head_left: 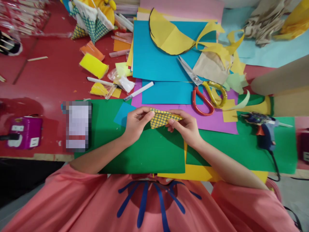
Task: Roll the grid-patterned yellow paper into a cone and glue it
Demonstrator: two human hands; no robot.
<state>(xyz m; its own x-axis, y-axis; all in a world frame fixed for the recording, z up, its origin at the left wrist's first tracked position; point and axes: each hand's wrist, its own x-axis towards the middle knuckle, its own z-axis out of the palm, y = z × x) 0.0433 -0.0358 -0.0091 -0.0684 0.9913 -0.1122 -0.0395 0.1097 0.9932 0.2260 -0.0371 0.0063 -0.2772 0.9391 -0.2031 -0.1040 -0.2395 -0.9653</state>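
Note:
Between my hands is a folded piece of yellow paper (159,119) with a dark grid pattern, held above a green sheet (145,154). My left hand (136,124) pinches its left end between thumb and fingers. At the right end, my right hand (184,125) grips it, thumb in front and fingers partly hidden behind. Just beyond the hands lie a purple sheet (217,120) and a white pen (140,91). Scissors (200,85) with one red and one yellow handle rest on the sheets, blades spread a little or closed, I cannot tell.
A glue gun (264,129) with a cord lies at the right. A phone (78,125) and a purple box (25,132) are on the left. A yellow half-round paper (169,33) lies on blue sheets (145,58). A patterned craft piece (93,21) stands at the back left.

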